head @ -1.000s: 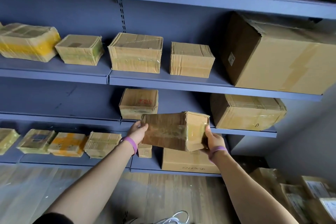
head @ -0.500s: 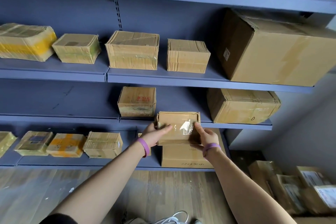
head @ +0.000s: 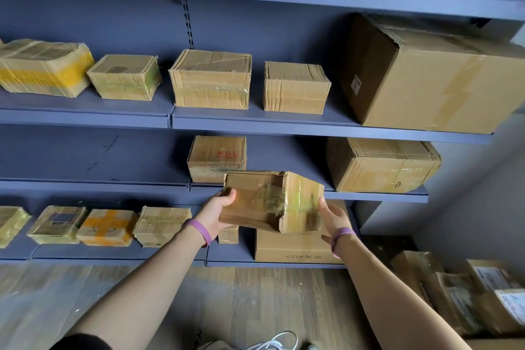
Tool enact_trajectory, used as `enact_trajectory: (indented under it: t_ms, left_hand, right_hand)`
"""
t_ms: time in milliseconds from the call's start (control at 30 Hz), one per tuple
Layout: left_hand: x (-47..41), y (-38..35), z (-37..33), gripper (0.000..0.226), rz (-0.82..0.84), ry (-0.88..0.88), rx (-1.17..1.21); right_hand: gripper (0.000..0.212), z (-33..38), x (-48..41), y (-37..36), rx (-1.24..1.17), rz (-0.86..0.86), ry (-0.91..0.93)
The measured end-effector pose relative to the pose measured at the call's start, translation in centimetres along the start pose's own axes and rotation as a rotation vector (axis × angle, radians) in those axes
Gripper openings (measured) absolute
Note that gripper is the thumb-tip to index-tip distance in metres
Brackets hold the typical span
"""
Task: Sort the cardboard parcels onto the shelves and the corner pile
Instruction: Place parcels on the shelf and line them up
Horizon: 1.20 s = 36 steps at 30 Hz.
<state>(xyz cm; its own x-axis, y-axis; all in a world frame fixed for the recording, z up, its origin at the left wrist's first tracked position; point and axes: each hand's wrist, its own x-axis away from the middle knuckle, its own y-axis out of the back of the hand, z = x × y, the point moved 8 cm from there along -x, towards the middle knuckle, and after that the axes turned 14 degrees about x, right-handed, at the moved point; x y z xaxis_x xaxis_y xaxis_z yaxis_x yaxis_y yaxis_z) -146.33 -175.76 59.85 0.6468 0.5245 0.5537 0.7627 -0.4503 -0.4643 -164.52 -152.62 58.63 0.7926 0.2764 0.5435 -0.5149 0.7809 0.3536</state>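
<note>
**Parcel turned corner-on again, not yet on a shelf**

The taped parcel (head: 272, 202) is held tilted in the air just before the lip of the middle shelf (head: 369, 196), overlapping in view the lower corner of the red-stamped box (head: 217, 158); half a second ago it faced the camera squarely, and it now shows both its brown face and its taped end. The left hand (head: 218, 213) grips the left edge, thumb over the face. The right hand (head: 333, 219) cups the taped end, thumb up its side, fingers hidden beneath. The turn looks like inspection rather than placement, so this parcel counts as unsorted. The gap between the red-stamped box and the large box (head: 380, 165) appears able to take it, and the corner pile (head: 468, 293) lies on the floor, low at right
</note>
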Motion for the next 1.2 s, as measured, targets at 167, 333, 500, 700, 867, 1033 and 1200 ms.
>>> enact_trajectory:
  t_ms: [167,333,500,700,867,1033,1200]
  left_hand:
    - [0.0,0.1,-0.1,0.032,0.027,-0.001,0.051]
    - [-0.3,0.7,-0.4,0.039,-0.012,-0.009,0.040]
    - [-0.3,1.2,-1.2,0.040,-0.198,-0.150,-0.258]
    - [1.4,-1.3,-1.0,0.068,-0.102,-0.206,-0.380]
    - [1.2,-1.6,-0.8,0.027,-0.108,-0.331,-0.544]
    - [0.6,0.8,-1.3,0.014,-0.193,-0.302,-0.384]
    - [-0.4,2.8,-0.5,0.022,-0.210,-0.199,-0.216]
  right_hand:
    - [0.041,-0.2,0.3,-0.5,-0.087,0.086,-0.045]
    - [0.035,-0.2,0.5,0.2,-0.203,0.063,-0.044]
    - [0.043,-0.3,-0.1,0.8,-0.199,-0.062,-0.019]
    - [0.051,0.2,0.5,1.0,-0.138,-0.187,0.007]
    - [0.046,0.9,1.5,-0.2,-0.130,-0.124,0.042]
    - [0.036,0.9,2.2,-1.1,-0.284,0.022,0.044]
    - [0.040,-0.1,1.8,-0.8,-0.139,0.010,-0.005]
